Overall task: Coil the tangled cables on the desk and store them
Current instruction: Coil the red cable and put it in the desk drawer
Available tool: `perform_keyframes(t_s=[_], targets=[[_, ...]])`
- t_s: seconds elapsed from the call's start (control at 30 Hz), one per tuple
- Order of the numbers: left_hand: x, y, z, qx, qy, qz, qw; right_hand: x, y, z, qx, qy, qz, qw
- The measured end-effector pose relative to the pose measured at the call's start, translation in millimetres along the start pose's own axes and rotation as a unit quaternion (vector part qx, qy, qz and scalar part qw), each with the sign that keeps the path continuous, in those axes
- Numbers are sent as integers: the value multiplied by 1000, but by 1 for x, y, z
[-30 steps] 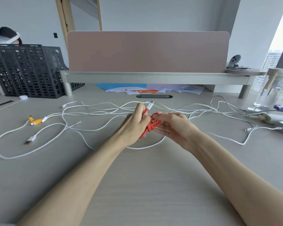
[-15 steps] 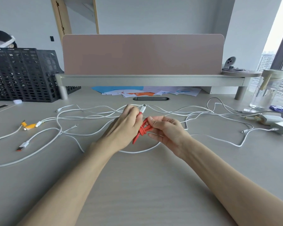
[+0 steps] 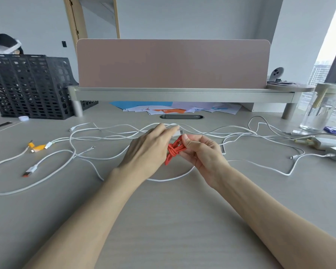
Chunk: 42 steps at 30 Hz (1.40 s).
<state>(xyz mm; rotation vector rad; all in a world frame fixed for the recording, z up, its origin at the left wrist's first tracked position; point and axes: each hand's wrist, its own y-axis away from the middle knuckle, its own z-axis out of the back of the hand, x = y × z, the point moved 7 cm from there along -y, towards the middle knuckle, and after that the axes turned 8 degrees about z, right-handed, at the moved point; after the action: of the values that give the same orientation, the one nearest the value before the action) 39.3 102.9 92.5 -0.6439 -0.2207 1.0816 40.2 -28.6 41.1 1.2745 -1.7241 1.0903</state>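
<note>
While the red cable (image 3: 173, 150) sits bunched and wrapped at its waist, held just above the surface (image 3: 163, 220) and over the sprawl of white cables (image 3: 109, 158), the head view shows the weak spot: the loose end. If the white plug (image 3: 179, 132) slips away before it is tucked, that springy wrap will likely pop open. A white strand underneath could also snag as the bundle comes away. The right hand (image 3: 202, 154) is raised, thumb and curled fingers pinching the bundle's upper loops. The left hand (image 3: 147, 150) shows its back, fingers fairly straight, tips at the plug; pinching or merely touching, I cannot tell.
</note>
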Motion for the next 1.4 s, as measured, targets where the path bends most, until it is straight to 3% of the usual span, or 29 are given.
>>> perform_keyframes(t_s=[0.13,0.3,0.5,0.63,0.73,0.83,1.0,1.07,1.17,1.23,1.4], targets=[[-4,2,-3,11,-86,-2,996,3,4,2,-31,-9,5,999],[-15,8,-6,-16,-144,-63,987,2,4,8,-73,4,1,997],[-26,8,-10,-4,-218,-56,974,6,3,8,-79,78,51,992],[-22,6,-16,29,-148,12,989,9,3,2,-49,93,58,993],[-5,-1,-18,23,-3,52,998,11,0,5,-26,121,48,991],[11,-6,-24,31,163,79,983,15,-2,9,-24,126,54,990],[18,-8,-23,28,289,86,953,20,-3,12,-15,103,41,994],[16,-5,-30,94,355,100,925,20,-2,11,-1,93,30,995],[3,5,-38,203,516,122,823,17,-2,11,26,85,9,996],[2,6,-38,204,539,134,806,16,-2,11,39,87,-4,995],[6,7,-47,223,483,156,832,22,-4,11,38,185,53,981]])
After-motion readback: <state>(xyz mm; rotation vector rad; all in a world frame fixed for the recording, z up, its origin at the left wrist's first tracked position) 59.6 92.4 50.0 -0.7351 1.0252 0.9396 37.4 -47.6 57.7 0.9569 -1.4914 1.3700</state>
